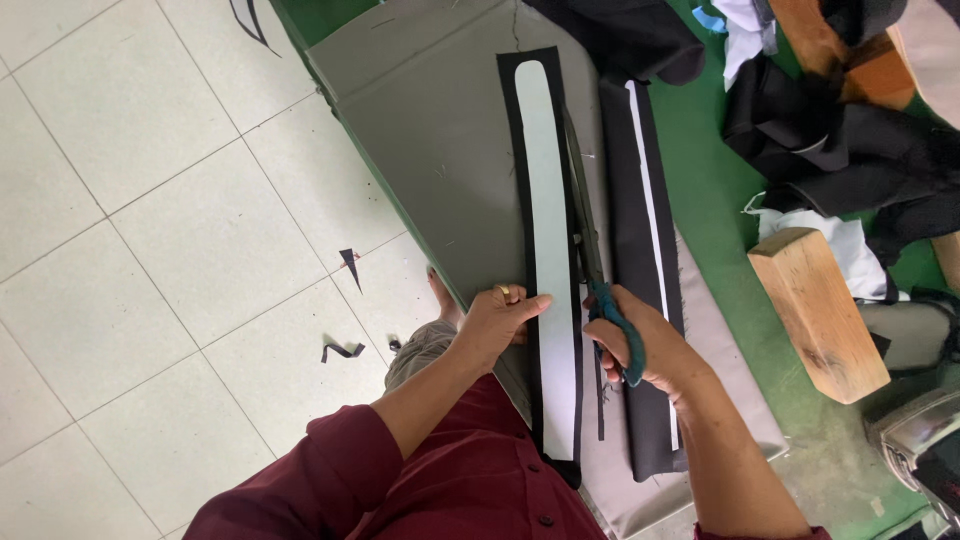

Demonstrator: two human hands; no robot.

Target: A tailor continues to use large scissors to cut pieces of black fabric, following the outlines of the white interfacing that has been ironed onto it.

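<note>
- The right hand [650, 345] has its fingers wrapped through the teal handles of a pair of long scissors [585, 235], blades lying along the right side of a pale paper pattern [548, 250].
- The left hand [498, 318] presses flat, fingers together, on the near part of that pattern, a ring on one finger.
- The pattern rests on a long strip of black fabric [522, 200], on a grey sheet [440, 130] covering the desk [715, 200], near its left edge.
- Judged from here, a clean cut calls for keeping the blades tight to the pattern's edge and the holding hand firm so nothing slides.
- A second black strip [640, 270] with a white line lies just to the right; a wooden block [815, 310] sits farther right.
- Whether the blades are parted is hard to tell; the dark cloth heap at the far edge is cut off.
</note>
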